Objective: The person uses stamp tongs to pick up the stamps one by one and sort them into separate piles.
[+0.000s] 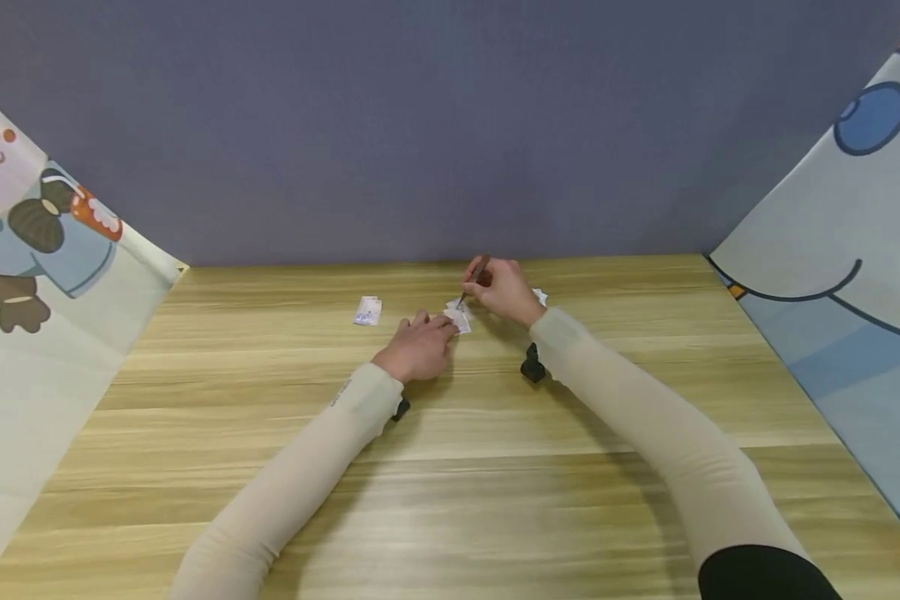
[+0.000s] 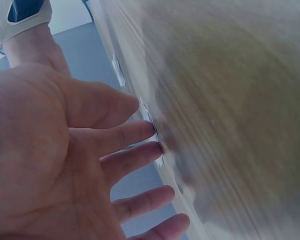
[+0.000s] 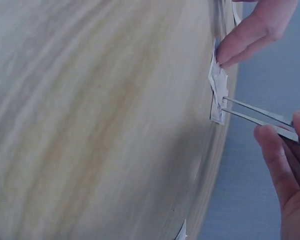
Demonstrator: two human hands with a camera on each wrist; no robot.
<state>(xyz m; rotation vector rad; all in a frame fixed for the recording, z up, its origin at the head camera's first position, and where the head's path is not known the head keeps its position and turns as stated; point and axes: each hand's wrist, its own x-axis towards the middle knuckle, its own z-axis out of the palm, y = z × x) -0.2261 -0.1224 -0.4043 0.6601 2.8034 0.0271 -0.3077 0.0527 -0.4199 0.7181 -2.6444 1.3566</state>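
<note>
On the pale wood-grain tabletop [image 1: 465,517], a small white paper rectangle with blue markings [image 1: 368,311] lay leftmost. The left hand [image 1: 420,346], fingers straight and apart, touched overlapping white paper pieces [image 1: 459,320]. Slim metal tweezers [image 1: 477,272], prongs parted, reached them, clamped in the fingers of the right hand [image 1: 506,292]. Another white paper piece [image 1: 541,297] peeked out beyond.

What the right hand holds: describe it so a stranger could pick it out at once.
Start at the wooden table, near its far edge, where the left hand touches small white papers. Above them, the right hand holds the tweezers: a slim, two-pronged metal tool, unlike the flat papers at its tips.
</note>
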